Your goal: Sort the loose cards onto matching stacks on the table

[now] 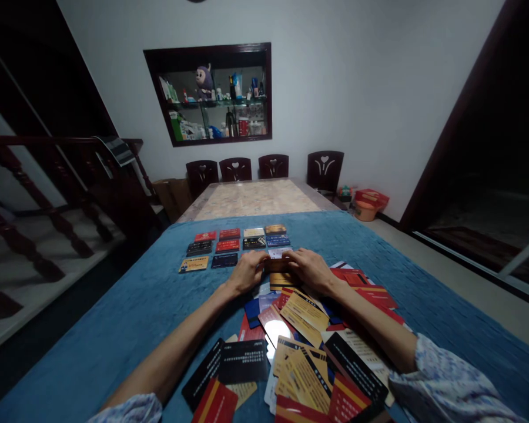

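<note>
My left hand (248, 271) and my right hand (311, 269) meet over the cloth, fingers closed on the two ends of a brownish-gold card (277, 265). Whether it is one card or a small stack, I cannot tell. Just beyond my fingertips lies a pale card pile (280, 252). Beneath and nearer to me is a gold card (281, 282). A loose heap of gold, red, black and blue cards spreads between my forearms, with a gold striped card (306, 314) near its top. Neat rows of card piles, among them a yellow one (194, 264), stand ahead to the left.
A blue cloth (127, 305) covers the near part of the long table, with its pale patterned top (255, 197) showing farther off. Several dark chairs (325, 167) stand around the far end. A wall shelf (216, 103) holds bottles and a plush toy. Stair railings (39, 235) run along the left.
</note>
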Available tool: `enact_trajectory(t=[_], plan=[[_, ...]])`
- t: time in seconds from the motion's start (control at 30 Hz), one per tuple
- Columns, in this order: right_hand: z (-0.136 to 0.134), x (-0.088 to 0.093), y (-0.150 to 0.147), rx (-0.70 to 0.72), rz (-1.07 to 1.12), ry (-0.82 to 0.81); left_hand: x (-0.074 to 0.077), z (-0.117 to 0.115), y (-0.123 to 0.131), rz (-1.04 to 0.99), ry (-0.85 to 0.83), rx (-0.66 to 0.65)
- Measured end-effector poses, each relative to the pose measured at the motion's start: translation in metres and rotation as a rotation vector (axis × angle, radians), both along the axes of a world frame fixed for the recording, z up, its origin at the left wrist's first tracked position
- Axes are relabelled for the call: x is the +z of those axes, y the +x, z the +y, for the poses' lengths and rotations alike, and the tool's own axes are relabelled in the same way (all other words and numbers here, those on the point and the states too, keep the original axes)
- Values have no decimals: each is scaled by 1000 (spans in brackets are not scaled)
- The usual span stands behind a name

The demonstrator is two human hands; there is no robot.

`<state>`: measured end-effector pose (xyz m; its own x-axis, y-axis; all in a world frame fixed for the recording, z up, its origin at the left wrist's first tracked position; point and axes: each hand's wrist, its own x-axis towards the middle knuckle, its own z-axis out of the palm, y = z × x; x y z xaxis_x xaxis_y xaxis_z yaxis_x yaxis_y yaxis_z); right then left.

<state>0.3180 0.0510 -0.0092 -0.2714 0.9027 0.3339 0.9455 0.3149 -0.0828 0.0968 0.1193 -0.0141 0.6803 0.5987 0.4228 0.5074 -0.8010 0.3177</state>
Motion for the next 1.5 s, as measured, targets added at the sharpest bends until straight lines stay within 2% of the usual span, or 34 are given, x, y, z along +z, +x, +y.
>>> enact_trajectory(t=[0.4, 0.63, 0.83, 1.03, 1.5], plan=[[2, -4, -2, -45, -76, -104, -12, -7, 7, 153, -19, 66], [7, -13, 1, -8, -88, -38, -13, -7, 8, 131, -37, 80], [9, -13, 3, 28, -82, 53, -13, -1, 5, 38, -3, 47], [7, -8, 3, 19, -108, 53, -9, -1, 4, 66, 0, 27], [4, 10, 2, -21, -138, 0, 6, -11, 10, 186, 58, 126]])
